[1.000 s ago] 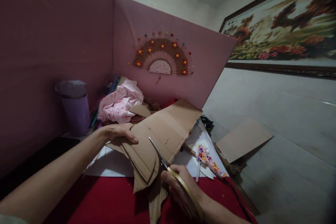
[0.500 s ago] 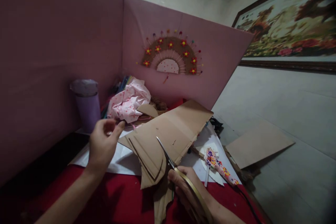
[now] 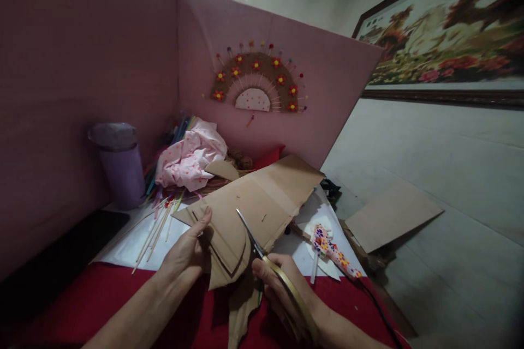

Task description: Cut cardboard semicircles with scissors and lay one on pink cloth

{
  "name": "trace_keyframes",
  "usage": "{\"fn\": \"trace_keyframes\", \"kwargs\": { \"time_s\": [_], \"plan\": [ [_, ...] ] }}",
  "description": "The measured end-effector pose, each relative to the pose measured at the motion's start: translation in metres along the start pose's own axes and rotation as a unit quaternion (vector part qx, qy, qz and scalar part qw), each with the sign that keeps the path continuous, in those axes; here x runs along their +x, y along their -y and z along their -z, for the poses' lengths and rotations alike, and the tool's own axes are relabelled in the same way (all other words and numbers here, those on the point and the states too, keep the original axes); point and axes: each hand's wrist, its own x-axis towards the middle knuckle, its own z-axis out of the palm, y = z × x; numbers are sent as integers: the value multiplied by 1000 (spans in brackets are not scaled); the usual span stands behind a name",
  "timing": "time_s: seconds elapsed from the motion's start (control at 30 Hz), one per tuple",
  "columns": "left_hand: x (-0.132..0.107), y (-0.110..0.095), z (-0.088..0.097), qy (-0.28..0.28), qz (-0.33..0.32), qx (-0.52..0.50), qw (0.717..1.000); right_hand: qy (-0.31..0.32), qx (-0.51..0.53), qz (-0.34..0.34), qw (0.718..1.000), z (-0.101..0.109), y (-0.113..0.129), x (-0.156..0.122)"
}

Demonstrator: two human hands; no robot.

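Note:
A brown cardboard sheet stretches from the front middle to the back right, with a partly cut curved piece at its near end. My left hand grips the sheet's left edge, thumb on top and the other fingers hidden underneath. In my right hand are gold-handled scissors. One dark blade lies above the cardboard, pointing away and to the left; the other is hidden below it. A torn cardboard strip hangs down beside the scissors over the red cloth.
Wooden sticks, a purple cup and crumpled pink dotted fabric are on the left. A flower-patterned glue gun lies right, its cord trailing forward. A decorated half-ring hangs on the pink panel behind.
My left hand has moved right from above the white surface and taken hold of the cardboard's left edge. My right hand still holds the scissors at the cut. The view has shifted slightly.

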Motion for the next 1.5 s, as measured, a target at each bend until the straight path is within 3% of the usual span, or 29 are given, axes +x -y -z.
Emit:
{"fn": "trace_keyframes", "kwargs": {
  "time_s": [0.2,0.37,0.57,0.67,1.0,1.33,1.5],
  "plan": [
    [8,6,-9,-41,-30,4,999,15,-24,5,1000,0,-2,7],
    [15,10,-5,-38,-39,46,997,9,-44,20,999,1,-5,7],
    [18,6,1,-24,-59,62,996,27,2,37,999,-3,7,-4],
    [18,3,3,-21,-55,61,996,60,1,22,998,-5,17,-8],
    [15,-4,7,3,-49,69,996,82,-3,-2,997,-2,32,-13],
    [15,-1,6,-7,-63,64,996,60,-25,18,998,-5,12,-1],
    [18,-1,10,-11,-71,66,995,10,8,46,999,-9,0,7]
  ]
}}
